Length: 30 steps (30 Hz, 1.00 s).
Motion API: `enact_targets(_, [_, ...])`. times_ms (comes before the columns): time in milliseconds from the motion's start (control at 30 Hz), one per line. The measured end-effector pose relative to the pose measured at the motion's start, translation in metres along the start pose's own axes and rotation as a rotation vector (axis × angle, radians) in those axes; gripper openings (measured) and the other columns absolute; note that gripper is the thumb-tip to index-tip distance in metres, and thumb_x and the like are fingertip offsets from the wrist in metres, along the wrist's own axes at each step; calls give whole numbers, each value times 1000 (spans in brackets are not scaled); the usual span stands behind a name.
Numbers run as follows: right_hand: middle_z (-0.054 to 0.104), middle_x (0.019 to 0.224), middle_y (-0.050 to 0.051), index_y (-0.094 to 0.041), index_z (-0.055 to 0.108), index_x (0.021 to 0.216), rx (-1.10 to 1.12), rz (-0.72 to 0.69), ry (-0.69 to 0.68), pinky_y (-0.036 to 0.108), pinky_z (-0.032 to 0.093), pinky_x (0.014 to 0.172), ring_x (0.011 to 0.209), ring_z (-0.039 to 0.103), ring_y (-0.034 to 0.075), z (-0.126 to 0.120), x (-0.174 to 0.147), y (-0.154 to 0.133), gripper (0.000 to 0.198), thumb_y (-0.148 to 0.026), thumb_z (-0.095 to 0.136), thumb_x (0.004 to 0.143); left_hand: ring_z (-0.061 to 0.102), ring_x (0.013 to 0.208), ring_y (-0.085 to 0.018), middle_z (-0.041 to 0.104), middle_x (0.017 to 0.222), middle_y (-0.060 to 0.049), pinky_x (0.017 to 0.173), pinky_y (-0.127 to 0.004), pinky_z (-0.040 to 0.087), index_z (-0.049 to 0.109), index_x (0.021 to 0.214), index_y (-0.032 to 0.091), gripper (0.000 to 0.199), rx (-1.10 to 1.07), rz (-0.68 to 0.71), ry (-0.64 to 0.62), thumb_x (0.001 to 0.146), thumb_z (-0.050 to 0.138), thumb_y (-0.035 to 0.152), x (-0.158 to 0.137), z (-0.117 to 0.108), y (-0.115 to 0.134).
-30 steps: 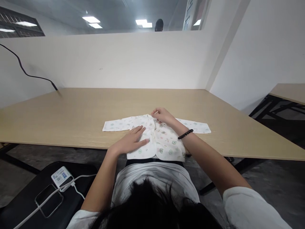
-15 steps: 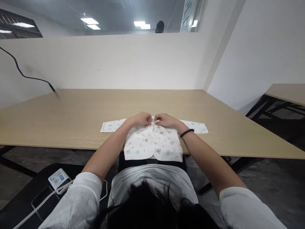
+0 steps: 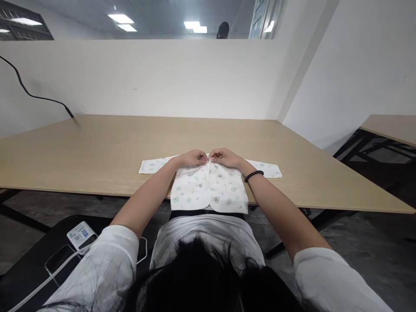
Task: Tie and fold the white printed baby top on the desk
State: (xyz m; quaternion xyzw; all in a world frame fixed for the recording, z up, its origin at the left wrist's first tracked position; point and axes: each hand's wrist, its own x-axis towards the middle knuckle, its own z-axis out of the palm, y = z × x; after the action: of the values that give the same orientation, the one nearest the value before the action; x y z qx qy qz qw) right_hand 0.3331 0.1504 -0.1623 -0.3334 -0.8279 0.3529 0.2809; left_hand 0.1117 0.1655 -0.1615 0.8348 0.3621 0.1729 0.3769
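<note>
A small white long-sleeved baby shirt [image 3: 195, 190] with a green and brown animal print lies spread out, its sleeves stretched to both sides and its lower hem hanging over the table's front edge. My left hand [image 3: 195, 158] pinches the fabric at the upper middle, just left of the front opening. Directly across from it, my right hand [image 3: 225, 157] pinches the other side of the opening. The fingertips of both hands nearly meet there. Whatever small fastener may be between them is too small to make out.
The wooden table [image 3: 97, 143] runs back to a white partition [image 3: 175, 78]. A black cable [image 3: 42, 97] comes down at the left. A white device [image 3: 82, 234] with a cord rests on a black chair [image 3: 29, 264] at lower left. Another table [image 3: 390, 125] stands at right.
Both hands stay at the shirt's opening, with their fingertips slightly closer together. The whole view has shifted a little, so the table and shirt appear somewhat higher.
</note>
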Motion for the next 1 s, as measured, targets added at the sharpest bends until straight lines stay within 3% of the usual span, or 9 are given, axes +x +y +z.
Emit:
enact_targets(233, [63, 91, 5, -15, 64, 90, -8, -41, 115, 28, 43, 77, 82, 54, 17, 12, 2, 10, 26, -38, 66, 77, 43, 64, -10, 52, 69, 1, 62, -23, 33, 58, 77, 16, 31, -28, 15, -12, 68, 66, 45, -1, 0, 0])
enact_targets(400, [58, 82, 2, -16, 57, 80, -149, -101, 159, 26, 40, 74, 79, 51, 16, 13, 1, 11, 17, -28, 67, 74, 45, 67, -11, 54, 71, 0, 63, -24, 34, 60, 79, 14, 35, -33, 22, -21, 68, 65, 47, 2, 2, -4])
enact_targets(667, [61, 81, 4, -17, 66, 73, -327, -152, 171, 27, 40, 77, 81, 53, 18, 14, 1, 6, 9, -24, 69, 76, 46, 68, -12, 58, 76, -1, 67, -24, 36, 62, 89, 15, 32, -4, 60, -6, 71, 63, 42, -3, 0, 3])
enact_targets(1000, [62, 81, 4, -17, 68, 74, -362, -80, 179, 25, 40, 72, 76, 54, 16, 15, -2, 4, 9, -25, 70, 77, 35, 61, -10, 43, 60, 3, 61, -24, 28, 51, 69, 17, 30, 54, 94, 19, 77, 60, 44, -9, 2, 15])
